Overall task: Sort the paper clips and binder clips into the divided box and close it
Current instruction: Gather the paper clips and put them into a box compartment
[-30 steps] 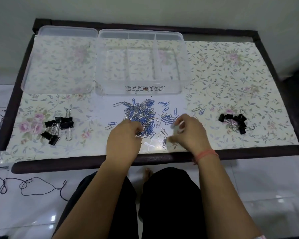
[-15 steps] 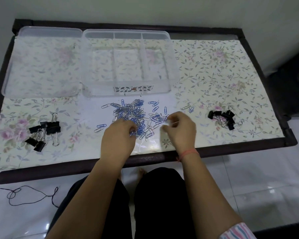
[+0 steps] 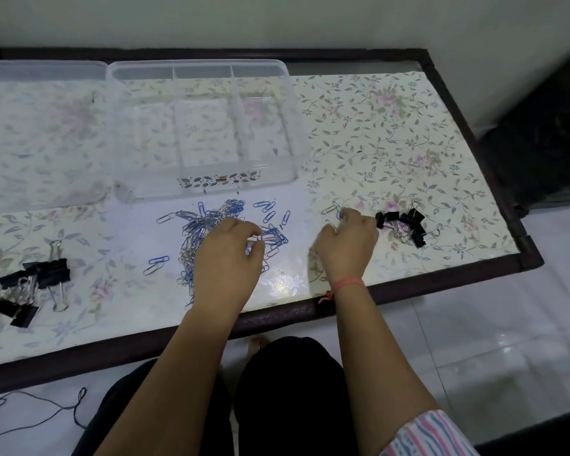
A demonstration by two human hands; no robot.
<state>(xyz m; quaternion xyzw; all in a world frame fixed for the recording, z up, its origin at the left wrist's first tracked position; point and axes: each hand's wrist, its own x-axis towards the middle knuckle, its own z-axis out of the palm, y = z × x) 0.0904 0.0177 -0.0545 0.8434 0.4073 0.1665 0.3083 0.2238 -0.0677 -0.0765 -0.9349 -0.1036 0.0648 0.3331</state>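
Observation:
A heap of blue and silver paper clips (image 3: pixel 211 222) lies on the table in front of the clear divided box (image 3: pixel 198 189), whose compartments hold nothing. My left hand (image 3: pixel 226 255) rests on the heap with fingers curled around some clips. My right hand (image 3: pixel 346 245) is further right, its fingertips pinched at a few stray paper clips (image 3: pixel 330 210) beside the right pile of black binder clips (image 3: pixel 403 223). A second pile of black binder clips (image 3: pixel 33 281) lies at the left. The box's clear lid (image 3: pixel 40 139) lies flat to the left of the box.
The table has a floral cover (image 3: pixel 392 133) and a dark raised frame (image 3: pixel 277 315) along its front edge. A wall runs behind it. A thin black cord (image 3: pixel 30 406) lies on the white tiled floor at the lower left. My knees are below the table edge.
My right hand has moved right from the central heap to the stray clips near the right binder clips. My left hand stays on the heap. The camera has turned right.

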